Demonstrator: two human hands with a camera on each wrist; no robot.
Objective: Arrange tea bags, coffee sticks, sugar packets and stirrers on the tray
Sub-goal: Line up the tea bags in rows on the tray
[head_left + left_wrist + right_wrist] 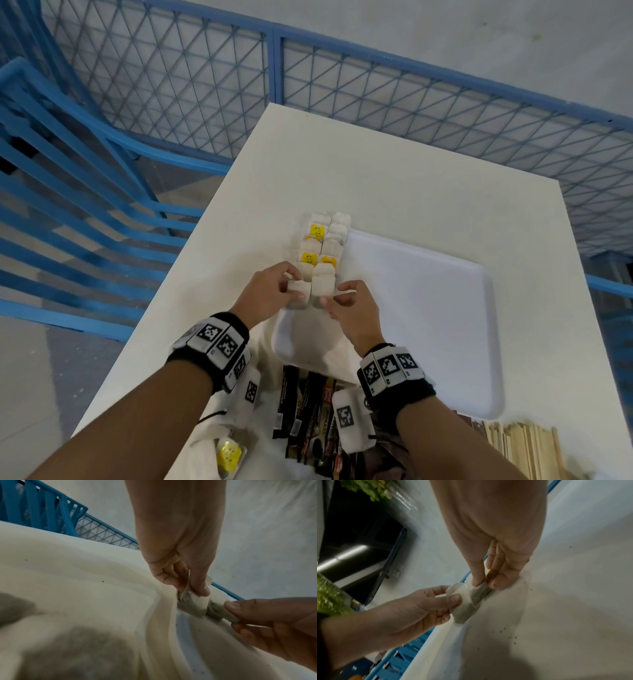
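Observation:
A white tray (pixel 414 308) lies on the white table (pixel 376 161). Two columns of tea bags (pixel 323 245), some with yellow tags, run along the tray's left edge. At the near end of the columns my left hand (pixel 294 287) pinches a tea bag (pixel 297 294), and my right hand (pixel 334 296) pinches the tea bag (pixel 323 287) beside it. In the left wrist view my left hand (pixel 192 589) pinches its bag (pixel 197 603) between thumb and fingers. The right wrist view shows my right hand (pixel 483 584) pinching its bag (pixel 480 593) the same way.
Dark coffee sticks (pixel 308 411) lie near the table's front edge, wooden stirrers (pixel 524 445) at the front right, and a loose tea bag with a yellow tag (pixel 227 455) at the front left. A blue mesh fence (pixel 342 85) surrounds the table.

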